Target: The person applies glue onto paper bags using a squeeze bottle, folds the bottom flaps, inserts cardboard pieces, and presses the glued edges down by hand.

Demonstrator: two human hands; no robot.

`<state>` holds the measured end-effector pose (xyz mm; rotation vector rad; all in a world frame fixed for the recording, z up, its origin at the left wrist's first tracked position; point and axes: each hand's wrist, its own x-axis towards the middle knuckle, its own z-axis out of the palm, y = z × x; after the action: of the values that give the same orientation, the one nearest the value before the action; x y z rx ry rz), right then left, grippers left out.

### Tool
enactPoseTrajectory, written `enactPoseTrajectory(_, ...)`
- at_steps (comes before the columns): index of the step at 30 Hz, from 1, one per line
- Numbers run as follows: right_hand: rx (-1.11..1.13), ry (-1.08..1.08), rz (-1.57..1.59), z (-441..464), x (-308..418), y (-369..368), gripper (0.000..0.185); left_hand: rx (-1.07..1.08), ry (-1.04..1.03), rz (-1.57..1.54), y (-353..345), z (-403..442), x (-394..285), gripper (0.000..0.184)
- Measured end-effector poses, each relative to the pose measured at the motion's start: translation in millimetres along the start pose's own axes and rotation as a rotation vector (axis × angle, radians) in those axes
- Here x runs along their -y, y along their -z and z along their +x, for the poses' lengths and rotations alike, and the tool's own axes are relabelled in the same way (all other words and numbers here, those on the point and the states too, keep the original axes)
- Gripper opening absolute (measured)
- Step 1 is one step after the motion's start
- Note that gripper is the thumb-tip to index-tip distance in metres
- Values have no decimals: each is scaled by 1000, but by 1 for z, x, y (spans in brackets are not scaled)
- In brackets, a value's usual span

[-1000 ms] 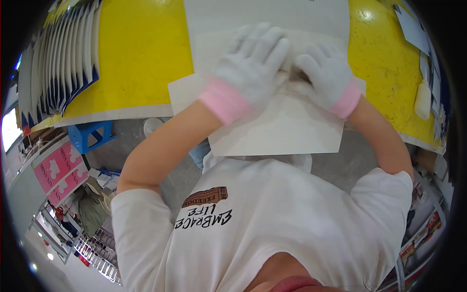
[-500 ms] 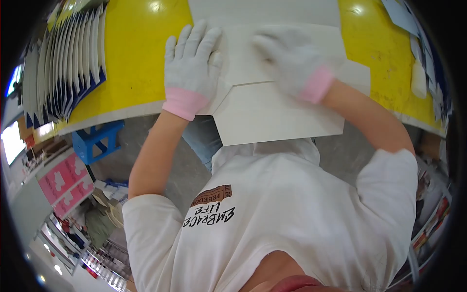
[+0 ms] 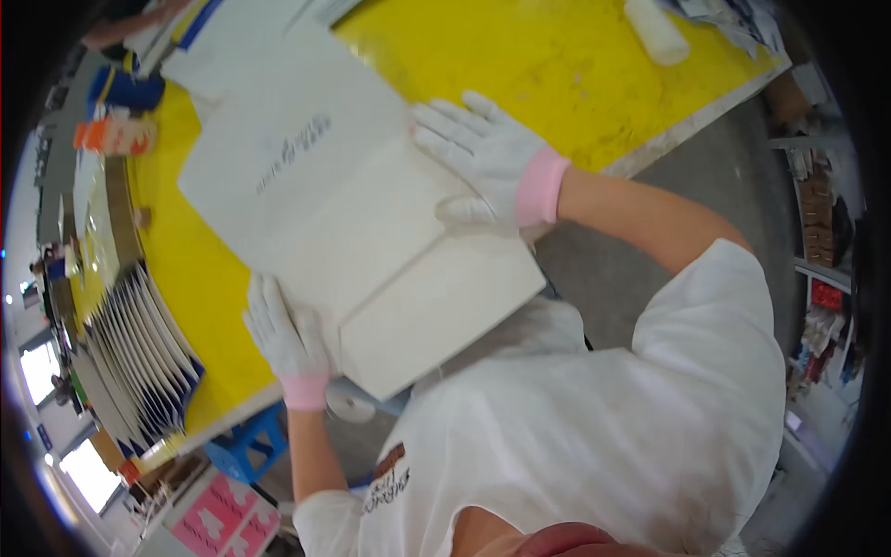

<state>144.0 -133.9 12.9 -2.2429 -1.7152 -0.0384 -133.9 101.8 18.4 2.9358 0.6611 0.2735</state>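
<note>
A large white cardboard sheet with crease lines, flaps and dark printed lettering lies across the table; its near flap overhangs the table's edge. My left hand, in a white glove with a pink cuff, rests at the sheet's left edge, fingers stretched out. On the right side of the sheet, my right hand, gloved the same way, lies flat with fingers spread and thumb apart. Neither hand is closed around anything.
Folded white-and-blue pieces stand in a row on the yellow table at left. A white roll lies at the far right. A blue stool is below the table edge. Another person's arm shows at upper left.
The view has tilted, and the sheet now lies at a slant with its lettering in sight. My right hand, blurred over the sheet's middle before, now lies spread at its right side.
</note>
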Motion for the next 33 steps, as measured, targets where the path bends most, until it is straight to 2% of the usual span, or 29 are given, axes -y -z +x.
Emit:
enactPoseTrajectory(3,6,-97,-43,5,-23,-1,82,72,26,18,6,-5,-15,83)
enactPoseTrajectory(5,19,-206,-103,20,-46,5,84,52,8,40,4,-6,-22,89)
enactPoseTrajectory(10,-445,-571,-636,70,-174,25,77,33,4,28,2,-6,-23,89)
enactPoseTrajectory(13,-29,-752,-359,97,-209,51,63,1,17,41,-1,-6,-22,80)
enactPoseTrajectory(15,-106,-753,-356,100,-232,61,54,0,48,19,0,-5,-24,74)
enactPoseTrajectory(17,-542,-775,-32,88,-150,121,43,-32,52,8,-1,-6,-23,69)
enactPoseTrajectory(19,-1084,-644,542,62,-115,145,40,-87,55,-18,-3,-5,-23,64)
enactPoseTrajectory(21,-1250,-356,1062,27,-67,157,36,-124,48,-47,-4,-6,-20,59)
enactPoseTrajectory(23,-1099,-317,1244,6,-18,146,36,-174,39,-143,-6,-5,-13,55)
enactPoseTrajectory(25,-836,-521,1238,-11,1,104,39,-324,-3,-317,-8,-6,-7,46)
enactPoseTrajectory(26,-697,-604,1234,-19,11,79,40,-281,46,-346,-9,-7,-2,43)
enactPoseTrajectory(29,-437,-652,836,-32,41,21,43,-188,183,-478,8,-8,8,41)
enactPoseTrajectory(32,-614,-610,693,-43,51,1,42,-116,327,-541,24,-28,10,44)
enactPoseTrajectory(33,-563,-627,607,-44,50,2,44,-104,366,-546,27,-33,11,46)
